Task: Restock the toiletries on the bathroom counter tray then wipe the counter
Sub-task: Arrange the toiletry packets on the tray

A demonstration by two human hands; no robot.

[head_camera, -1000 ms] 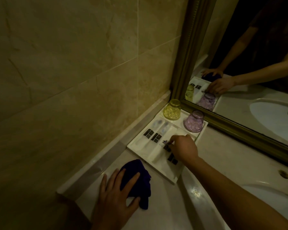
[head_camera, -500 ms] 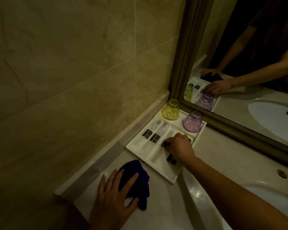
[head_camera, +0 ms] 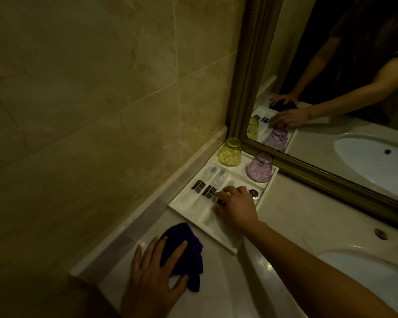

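- Two hands, two jobs: my right hand (head_camera: 236, 210) lies palm-down over the middle slots of the tray (head_camera: 225, 245), fingers curled onto a dark-labelled packet (head_camera: 220, 201); whether I pinch it or only press it, I cannot tell.
- My left hand (head_camera: 156, 269) lies flat and spread on the purple cloth (head_camera: 182, 239), pinning it to the counter (head_camera: 292, 216) just beside the tray's near corner.
- I want each packet lying straight in its slot, label up like the neighbouring packets (head_camera: 203, 188), nudged with fingertips, not shoved.
- Along the tray's far edge by the mirror (head_camera: 331, 177) stand the yellow cup (head_camera: 230, 152) and purple cup (head_camera: 260, 167), upturned; I should keep my wrist low and clear of them.
- Wiping waits, I judge.
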